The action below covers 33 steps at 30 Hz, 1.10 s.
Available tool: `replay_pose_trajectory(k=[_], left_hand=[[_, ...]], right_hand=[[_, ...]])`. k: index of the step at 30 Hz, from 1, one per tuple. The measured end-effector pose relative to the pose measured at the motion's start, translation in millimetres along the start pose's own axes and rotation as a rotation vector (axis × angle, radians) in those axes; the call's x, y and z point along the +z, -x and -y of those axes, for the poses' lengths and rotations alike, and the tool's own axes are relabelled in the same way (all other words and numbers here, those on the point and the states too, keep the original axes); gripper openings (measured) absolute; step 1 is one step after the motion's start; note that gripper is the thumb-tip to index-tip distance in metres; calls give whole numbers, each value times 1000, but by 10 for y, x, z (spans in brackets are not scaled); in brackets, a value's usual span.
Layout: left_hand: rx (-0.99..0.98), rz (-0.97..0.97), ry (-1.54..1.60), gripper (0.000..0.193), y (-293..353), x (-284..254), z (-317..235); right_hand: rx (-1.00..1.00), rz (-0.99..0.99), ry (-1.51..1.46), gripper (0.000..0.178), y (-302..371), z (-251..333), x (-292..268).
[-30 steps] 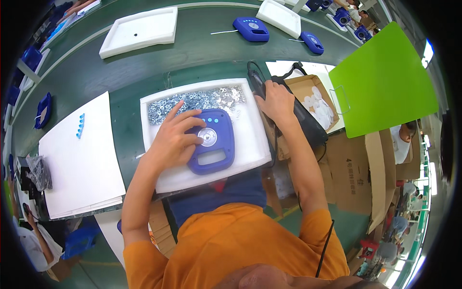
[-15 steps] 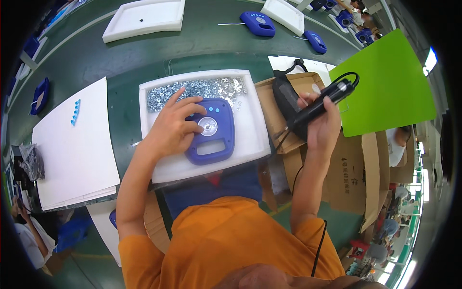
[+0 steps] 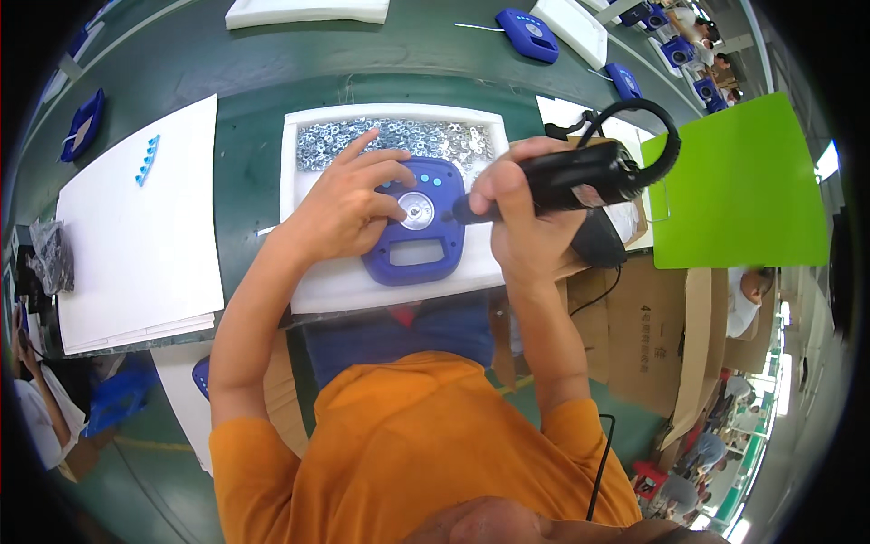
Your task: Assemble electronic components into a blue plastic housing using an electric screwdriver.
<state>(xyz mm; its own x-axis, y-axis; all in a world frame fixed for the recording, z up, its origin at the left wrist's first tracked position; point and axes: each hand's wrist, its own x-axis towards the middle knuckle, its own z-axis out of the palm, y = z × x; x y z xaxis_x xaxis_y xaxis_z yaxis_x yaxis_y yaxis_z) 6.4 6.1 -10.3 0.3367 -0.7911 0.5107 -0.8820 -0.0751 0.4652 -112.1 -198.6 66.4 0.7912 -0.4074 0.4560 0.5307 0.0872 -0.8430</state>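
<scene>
A blue plastic panel (image 3: 435, 249) with a handle cut-out, a round clear disc (image 3: 416, 211) and a row of light-blue dots lies in a white foam tray (image 3: 335, 295). My left hand (image 3: 349, 204) rests on its left side, fingers spread, with fingertips at the disc's edge. My right hand (image 3: 530, 227) grips a black corded electric screwdriver (image 3: 580, 177), held sideways above the panel's right side. The screwdriver's nose points left toward the disc; its bit is too blurred to make out. Many small shiny metal pieces (image 3: 362, 136) fill the tray's far end.
White sheets (image 3: 140, 245) with a light-blue strip (image 3: 147, 161) lie at left. A bright green board (image 3: 739, 181) stands at right, above cardboard boxes (image 3: 639, 340). Another blue panel (image 3: 528, 34) and a foam tray (image 3: 308, 11) are on the far bench. Other people work at the sides.
My right hand has brought the screwdriver leftward from over the cardboard box to the panel's right side. My left hand stays on the panel. The whole view has shifted slightly.
</scene>
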Motion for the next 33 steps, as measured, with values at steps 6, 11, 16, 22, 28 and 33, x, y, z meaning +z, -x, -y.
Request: replay_pose_trajectory(k=[6,11,16,22,28,33], left_hand=[[10,-4,-16,27,24,11,13],[19,-14,-30,26,31,27,30],[27,-13,-33,24,16,18,25],[14,-5,-36,24,28,37,37],[12,-5,-23,24,15,31,29],[14,-10,-24,25,7,17,12]], right_hand=[[9,50,-47,36,-22,-183,227],[31,80,43,37,-14,-266,241],[77,132,17,30,-48,-368,219],[91,244,51,28,-154,-351,172],[94,235,56,30,-177,-366,151],[116,231,41,32,-179,-336,164]])
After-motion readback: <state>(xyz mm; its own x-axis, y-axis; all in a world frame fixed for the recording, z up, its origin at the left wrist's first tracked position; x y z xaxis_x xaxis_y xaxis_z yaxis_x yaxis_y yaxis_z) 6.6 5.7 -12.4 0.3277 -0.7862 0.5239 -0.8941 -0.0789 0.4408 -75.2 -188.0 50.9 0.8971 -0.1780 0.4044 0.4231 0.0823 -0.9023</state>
